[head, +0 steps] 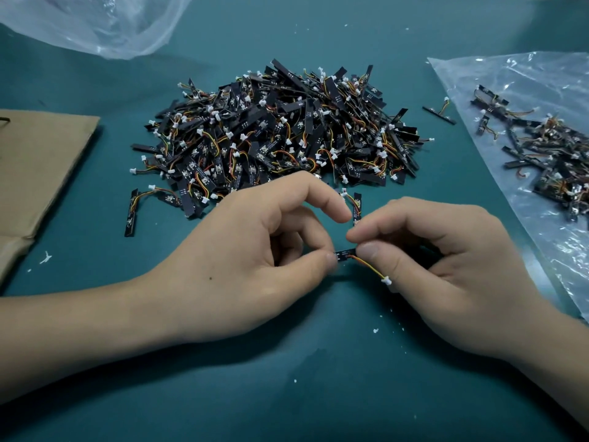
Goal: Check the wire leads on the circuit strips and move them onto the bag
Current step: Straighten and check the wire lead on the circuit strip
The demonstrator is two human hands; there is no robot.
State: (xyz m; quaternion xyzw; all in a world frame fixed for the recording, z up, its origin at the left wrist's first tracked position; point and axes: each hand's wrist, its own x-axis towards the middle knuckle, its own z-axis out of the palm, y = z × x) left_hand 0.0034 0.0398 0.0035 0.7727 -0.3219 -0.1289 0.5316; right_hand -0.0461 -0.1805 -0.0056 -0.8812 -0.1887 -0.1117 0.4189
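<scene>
A big heap of black circuit strips (280,132) with orange and yellow wire leads and white plugs lies on the teal table. Just in front of it my left hand (255,260) and my right hand (446,269) pinch the two ends of one circuit strip (345,252) between thumb and fingers. Its wire lead (369,266) hangs down toward me and ends in a white plug. At the right a clear plastic bag (526,90) lies flat with several strips (548,154) on it.
A brown cardboard sheet (38,164) lies at the left. Another clear plastic bag (95,23) sits at the back left. Single strips lie loose: one (131,212) left of the heap, one (439,114) between heap and bag, one (357,202) behind my fingers. White crumbs dot the table.
</scene>
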